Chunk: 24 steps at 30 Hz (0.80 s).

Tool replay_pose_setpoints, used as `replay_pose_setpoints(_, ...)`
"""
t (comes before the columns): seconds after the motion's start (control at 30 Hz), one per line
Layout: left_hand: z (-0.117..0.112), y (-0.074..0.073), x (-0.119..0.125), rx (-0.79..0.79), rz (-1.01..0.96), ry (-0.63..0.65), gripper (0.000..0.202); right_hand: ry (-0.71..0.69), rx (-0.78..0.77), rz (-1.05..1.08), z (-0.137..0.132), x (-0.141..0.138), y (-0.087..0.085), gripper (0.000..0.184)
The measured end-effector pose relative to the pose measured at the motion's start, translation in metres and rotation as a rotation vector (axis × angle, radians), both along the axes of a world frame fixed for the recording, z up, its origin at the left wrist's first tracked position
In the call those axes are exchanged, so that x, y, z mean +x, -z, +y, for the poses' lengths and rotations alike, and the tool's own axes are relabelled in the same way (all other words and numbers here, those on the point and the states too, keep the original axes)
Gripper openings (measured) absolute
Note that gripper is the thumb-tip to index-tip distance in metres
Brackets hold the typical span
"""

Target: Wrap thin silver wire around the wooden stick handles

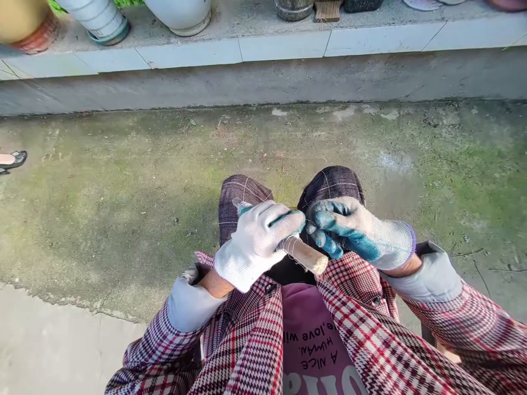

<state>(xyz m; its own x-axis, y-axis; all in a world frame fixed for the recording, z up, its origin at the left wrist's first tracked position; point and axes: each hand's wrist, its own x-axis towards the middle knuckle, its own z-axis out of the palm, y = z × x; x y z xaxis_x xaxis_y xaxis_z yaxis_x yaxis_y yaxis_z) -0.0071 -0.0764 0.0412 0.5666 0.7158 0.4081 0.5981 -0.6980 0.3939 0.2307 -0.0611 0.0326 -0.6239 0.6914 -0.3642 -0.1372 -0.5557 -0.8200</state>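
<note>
My left hand (263, 230), in a white knit glove with teal coating, is wrapped round a wooden stick (307, 253). The stick's pale cut end points down and to the right, towards my body. Several turns of thin string (290, 245) are wound round it beside my fingers, with loose ends below; whether it is thread or wire is hard to tell. My right hand (343, 225), gloved alike, is just right of the stick. Its thumb and fingertips are pinched together, and a fine strand seems to run from them to my left hand. The stick's far end is mostly hidden.
Both hands are above my knees (331, 184) as I sit. A tiled ledge (284, 48) ahead bears several pots, among them a white pot (179, 13). Mossy concrete ground (144, 164) lies between. Another person's shoe (16, 159) shows at the left edge.
</note>
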Motion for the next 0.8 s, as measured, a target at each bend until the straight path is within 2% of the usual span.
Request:
replay_pose_setpoints(0.1, -0.001, 0.001, -0.002, 0.049, 0.057, 0.009, 0.032, -0.054, 0.029, -0.058, 0.002, 0.0, -0.002, 0.039)
replay_pose_setpoints(0.17, -0.001, -0.001, 0.0, -0.013, 0.026, 0.011, 0.03, -0.052, 0.176, -0.17, 0.001, 0.0, -0.005, 0.032)
replay_pose_setpoints(0.2, -0.001, -0.003, 0.002, -0.101, -0.02, -0.001, 0.026, -0.036, 0.301, -0.255, 0.0, 0.0, -0.007, 0.026)
replay_pose_setpoints(0.27, -0.001, -0.008, 0.009, -0.424, -0.184, -0.104, 0.013, -0.004, 0.651, -0.474, -0.004, -0.002, -0.012, 0.016)
replay_pose_setpoints(0.3, -0.001, -0.01, 0.013, -0.66, -0.289, -0.178, 0.01, 0.006, 0.861, -0.595, -0.007, -0.003, -0.013, 0.014)
replay_pose_setpoints(0.37, -0.003, -0.011, 0.02, -1.191, -0.533, -0.252, 0.018, 0.02, 1.28, -0.805, -0.011, -0.005, -0.015, 0.016)
replay_pose_setpoints(0.43, -0.005, -0.009, 0.026, -1.602, -0.775, -0.185, 0.024, 0.042, 1.586, -0.911, -0.014, -0.006, -0.013, 0.017)
replay_pose_setpoints(0.47, -0.005, -0.007, 0.028, -1.714, -0.872, -0.123, 0.024, 0.054, 1.654, -0.924, -0.014, -0.006, -0.012, 0.017)
replay_pose_setpoints(0.5, -0.006, -0.005, 0.029, -1.763, -0.944, -0.084, 0.024, 0.067, 1.656, -0.908, -0.014, -0.006, -0.011, 0.016)
replay_pose_setpoints(0.53, -0.006, -0.004, 0.029, -1.767, -0.982, -0.093, 0.024, 0.076, 1.586, -0.87, -0.013, -0.006, -0.011, 0.015)
replay_pose_setpoints(0.6, -0.004, -0.004, 0.027, -1.697, -0.953, -0.205, 0.019, 0.113, 1.257, -0.748, -0.009, -0.006, -0.011, 0.014)
replay_pose_setpoints(0.7, 0.0, -0.01, 0.02, -1.391, -0.747, -0.409, 0.012, 0.147, 0.584, -0.496, -0.002, -0.006, -0.012, 0.029)
replay_pose_setpoints(0.73, 0.002, -0.012, 0.017, -1.253, -0.663, -0.419, 0.01, 0.139, 0.408, -0.41, 0.0, -0.006, -0.012, 0.036)
replay_pose_setpoints(0.8, 0.003, -0.014, 0.01, -0.999, -0.506, -0.324, 0.005, 0.09, 0.185, -0.261, 0.001, -0.005, -0.01, 0.047)
